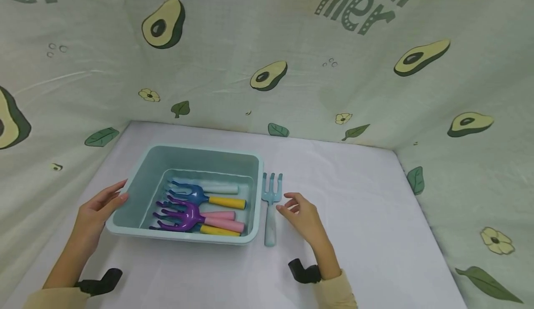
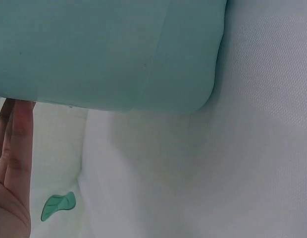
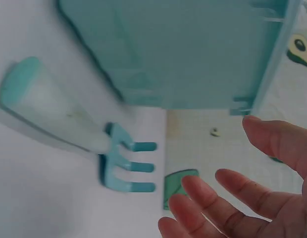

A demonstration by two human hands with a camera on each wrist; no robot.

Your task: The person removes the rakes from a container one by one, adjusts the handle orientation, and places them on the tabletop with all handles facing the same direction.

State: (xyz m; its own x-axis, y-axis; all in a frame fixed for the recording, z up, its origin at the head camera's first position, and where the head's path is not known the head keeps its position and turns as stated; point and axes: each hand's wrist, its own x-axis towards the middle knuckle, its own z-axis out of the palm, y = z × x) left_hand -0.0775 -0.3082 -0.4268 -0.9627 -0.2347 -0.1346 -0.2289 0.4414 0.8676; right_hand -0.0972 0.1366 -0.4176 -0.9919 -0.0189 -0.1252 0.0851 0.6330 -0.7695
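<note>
A pale teal plastic tub [image 1: 137,165] sits on the table, with several small toy garden tools lying in it. Among them are a purple hand rake [image 1: 192,216] with a pink handle and a blue hand rake [image 1: 198,194] with a yellow handle. My left hand [image 1: 98,209] holds the tub's left rim, thumb over the edge and fingers along the outside. Just right of the tub lies a light blue toy garden fork [image 1: 270,211], tines away from me. My right hand [image 1: 302,216] hovers beside that fork, fingers loosely bent, thumb and fingertips apart with nothing between them.
White cloth covers the table [image 1: 354,198]. A pale green curtain [image 1: 308,96] printed with avocados and leaves rises along the back and both sides. Black wrist mounts [image 1: 304,272] sit at both wrists.
</note>
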